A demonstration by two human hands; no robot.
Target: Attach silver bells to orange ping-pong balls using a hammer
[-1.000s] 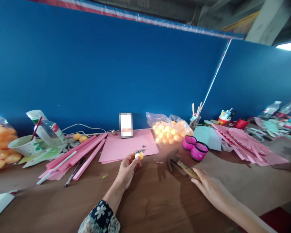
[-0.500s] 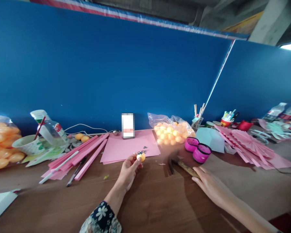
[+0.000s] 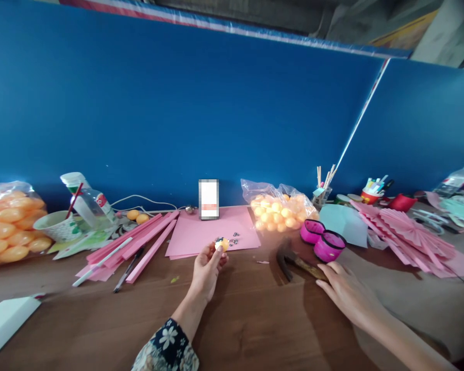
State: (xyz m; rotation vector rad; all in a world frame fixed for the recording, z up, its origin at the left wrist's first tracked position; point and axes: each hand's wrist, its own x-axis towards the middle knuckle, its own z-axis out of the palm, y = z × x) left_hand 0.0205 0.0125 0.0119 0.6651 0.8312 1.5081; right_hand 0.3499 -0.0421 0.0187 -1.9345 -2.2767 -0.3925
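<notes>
My left hand (image 3: 209, 265) pinches a small yellow-orange plastic ball (image 3: 224, 243) between thumb and fingers, just in front of the pink paper sheets (image 3: 212, 229). Dark and silvery bits show at the ball's upper left side; what they are is too small to tell. Several small shiny metal balls (image 3: 235, 238) lie on the paper beside it. At the right, my right hand (image 3: 344, 288) is around the wooden handle of a hammer (image 3: 305, 265), thumb on the near side and fingers on the far side. The hammer's dark head points left, low at the table; my palm hides part of the handle.
Behind stand a bag of orange balls (image 3: 282, 214) and a phone-like upright screen (image 3: 209, 199). Two magenta containers (image 3: 328, 246) sit beyond the hammer. Pink paper strips (image 3: 133, 242), a pen (image 3: 128, 270) and a paper cup (image 3: 56, 226) lie left; folded pink paper (image 3: 413, 237) lies right.
The view has shifted slightly left, so things sit further right. The hammer's head has turned a little. The metal balls beside the held ball show more clearly. Both hands keep their places.
</notes>
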